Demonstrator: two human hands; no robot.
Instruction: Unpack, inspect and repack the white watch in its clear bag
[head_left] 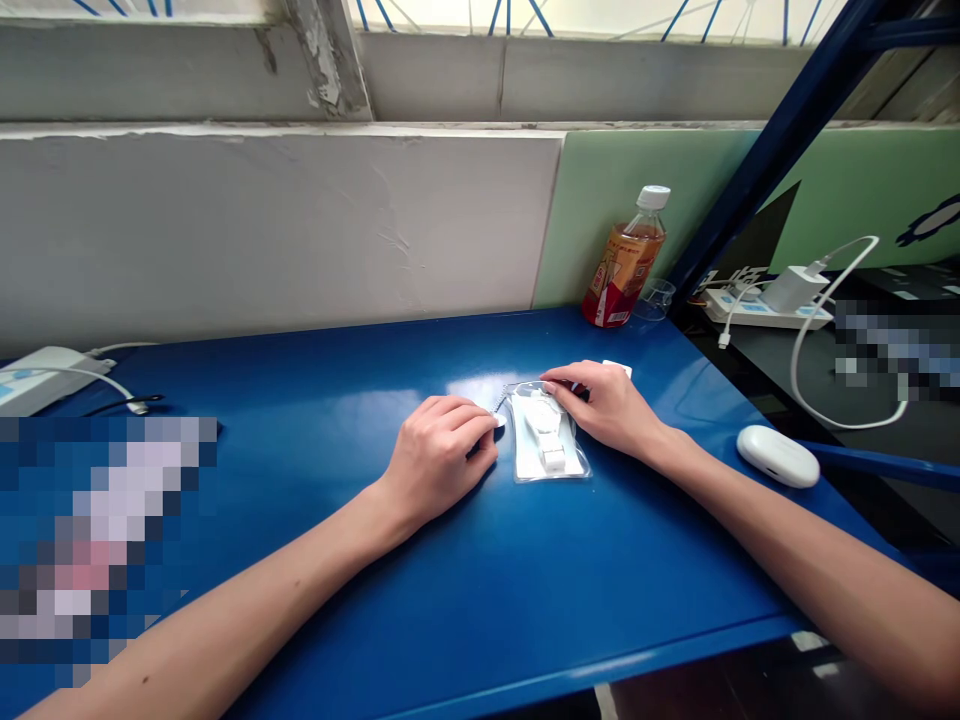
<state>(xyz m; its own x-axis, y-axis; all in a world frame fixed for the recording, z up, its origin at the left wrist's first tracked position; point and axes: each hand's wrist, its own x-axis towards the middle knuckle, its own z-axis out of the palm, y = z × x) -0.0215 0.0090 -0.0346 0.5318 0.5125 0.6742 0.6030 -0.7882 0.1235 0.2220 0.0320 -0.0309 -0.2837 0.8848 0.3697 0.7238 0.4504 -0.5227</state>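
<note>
A small clear plastic pouch (pixel 528 464) lies flat on the blue tabletop (pixel 525 570). Inside it is a white coiled item with a blocky end (pixel 553 455), perhaps a cable; its exact kind is unclear. My right hand (pixel 611 395) pinches the pouch's upper right edge between thumb and fingers. Left of the pouch, my left hand (pixel 442 450) is closed, thumb against fingers, on a small white piece (pixel 500 422) that sticks out at the fingertips. A thin dark chain or cord (pixel 501 398) runs from near that piece to the pouch's top.
A drink bottle (pixel 626 260) stands at the back right beside a clear cup (pixel 655 300). A white oval case (pixel 778 456) lies near the right edge. White power strips (pixel 56 375) with cables sit on both sides. A blue metal post (pixel 772 150) slants up at right.
</note>
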